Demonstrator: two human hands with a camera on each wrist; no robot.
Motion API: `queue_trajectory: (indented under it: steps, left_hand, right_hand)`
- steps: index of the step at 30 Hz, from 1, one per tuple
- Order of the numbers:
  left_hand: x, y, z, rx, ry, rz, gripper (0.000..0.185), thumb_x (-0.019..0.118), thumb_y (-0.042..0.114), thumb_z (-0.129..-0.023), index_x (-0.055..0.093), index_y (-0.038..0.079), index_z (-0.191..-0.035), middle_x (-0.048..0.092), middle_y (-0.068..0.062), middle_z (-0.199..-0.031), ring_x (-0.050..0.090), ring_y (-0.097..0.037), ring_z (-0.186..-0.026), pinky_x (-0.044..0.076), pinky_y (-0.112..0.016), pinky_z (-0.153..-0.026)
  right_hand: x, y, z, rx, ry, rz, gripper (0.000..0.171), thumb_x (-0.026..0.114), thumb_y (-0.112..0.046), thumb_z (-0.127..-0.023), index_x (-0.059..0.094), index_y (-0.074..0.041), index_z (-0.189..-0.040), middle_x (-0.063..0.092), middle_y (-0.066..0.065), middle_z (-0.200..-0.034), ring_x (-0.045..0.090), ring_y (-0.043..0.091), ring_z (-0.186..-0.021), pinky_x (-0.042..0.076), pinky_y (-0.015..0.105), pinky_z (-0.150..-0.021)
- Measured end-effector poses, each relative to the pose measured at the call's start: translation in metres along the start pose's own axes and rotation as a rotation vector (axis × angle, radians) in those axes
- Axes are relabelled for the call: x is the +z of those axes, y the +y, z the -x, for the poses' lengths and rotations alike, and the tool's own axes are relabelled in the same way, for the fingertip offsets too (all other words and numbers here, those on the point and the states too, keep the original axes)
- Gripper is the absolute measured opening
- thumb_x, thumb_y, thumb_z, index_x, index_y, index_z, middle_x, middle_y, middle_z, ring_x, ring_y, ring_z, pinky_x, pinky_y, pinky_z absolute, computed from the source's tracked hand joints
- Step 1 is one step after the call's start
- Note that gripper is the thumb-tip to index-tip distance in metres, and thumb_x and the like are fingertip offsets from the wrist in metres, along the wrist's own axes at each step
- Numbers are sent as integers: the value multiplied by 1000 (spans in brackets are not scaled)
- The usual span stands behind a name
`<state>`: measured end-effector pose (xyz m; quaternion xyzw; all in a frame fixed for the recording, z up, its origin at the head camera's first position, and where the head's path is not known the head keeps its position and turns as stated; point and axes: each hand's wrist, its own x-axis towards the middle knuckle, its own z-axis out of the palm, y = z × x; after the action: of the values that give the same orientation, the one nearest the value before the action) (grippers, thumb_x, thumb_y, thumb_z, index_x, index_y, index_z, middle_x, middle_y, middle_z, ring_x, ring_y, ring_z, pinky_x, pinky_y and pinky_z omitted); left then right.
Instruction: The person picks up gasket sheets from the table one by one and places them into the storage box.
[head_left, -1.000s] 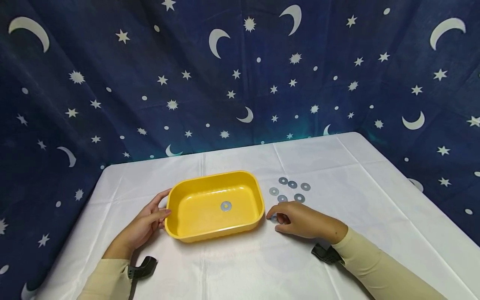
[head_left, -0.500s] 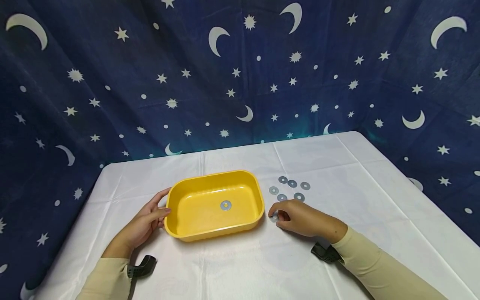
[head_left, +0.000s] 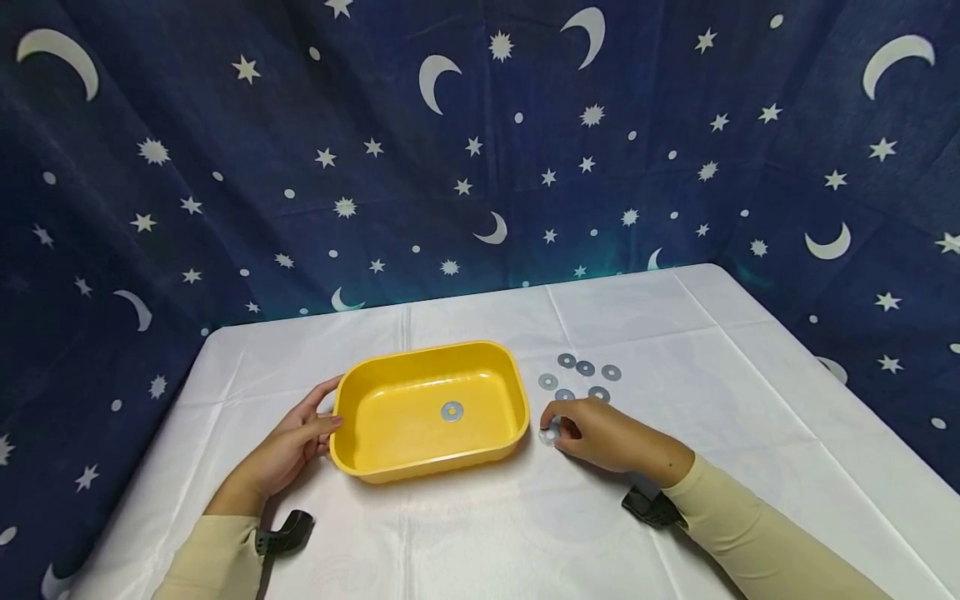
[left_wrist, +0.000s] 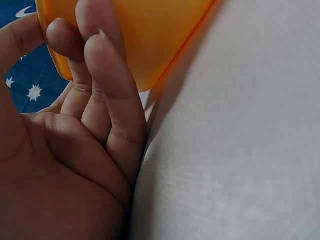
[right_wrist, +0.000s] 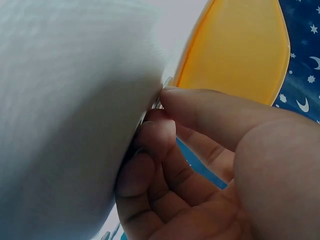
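Note:
A yellow rectangular tray point(head_left: 397, 429) with rounded corners stands on the white-covered table. My left hand point(head_left: 283, 454) grips its left end, thumb at the rim and fingers against the outside wall. One grey metal washer point(head_left: 452, 412) lies flat inside the tray. Just right of the tray, my right hand point(head_left: 603, 433) is low over the cloth, thumb and fingertips at the edges of another washer point(head_left: 547, 437), which they partly cover. In the right wrist view the thumb point(right_wrist: 195, 102) and curled fingers meet at that washer's thin edge, right at the cloth.
Several more washers lie loosely grouped beyond my right hand, among them one washer point(head_left: 548, 382) near the tray and another washer point(head_left: 611, 372) farther right. The white tablecloth point(head_left: 465, 533) has fold creases. A dark blue curtain point(head_left: 480, 167) with moons and stars hangs behind the table.
My right hand's fingertips have drawn closer together on the near washer, with the hand shifting very slightly. The left hand, the tray and the other washers stay where they were.

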<state>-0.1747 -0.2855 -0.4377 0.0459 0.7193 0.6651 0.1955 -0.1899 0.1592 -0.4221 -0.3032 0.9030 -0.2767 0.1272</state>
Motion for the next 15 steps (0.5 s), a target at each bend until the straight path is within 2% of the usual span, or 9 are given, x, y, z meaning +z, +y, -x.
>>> queue_trajectory:
  steps: [8, 15]
  left_hand:
    - [0, 0, -1, -3, 4, -7, 64, 48, 14, -102, 16, 17, -157, 61, 3, -85, 59, -8, -67, 57, -21, -71]
    - [1, 0, -1, -5, 13, -17, 65, 49, 15, -102, 16, 18, -158, 63, -1, -99, 62, -9, -71, 58, -22, -73]
  right_hand:
    - [0, 1, -1, 22, -7, 18, 20, 68, -4, -89, 65, -11, -107, 48, -8, -67, 43, 3, -59, 39, 18, -57]
    - [-1, 3, 0, 72, -23, 26, 20, 71, -10, -90, 60, -13, -107, 49, -7, -67, 44, 4, -59, 39, 19, -56]
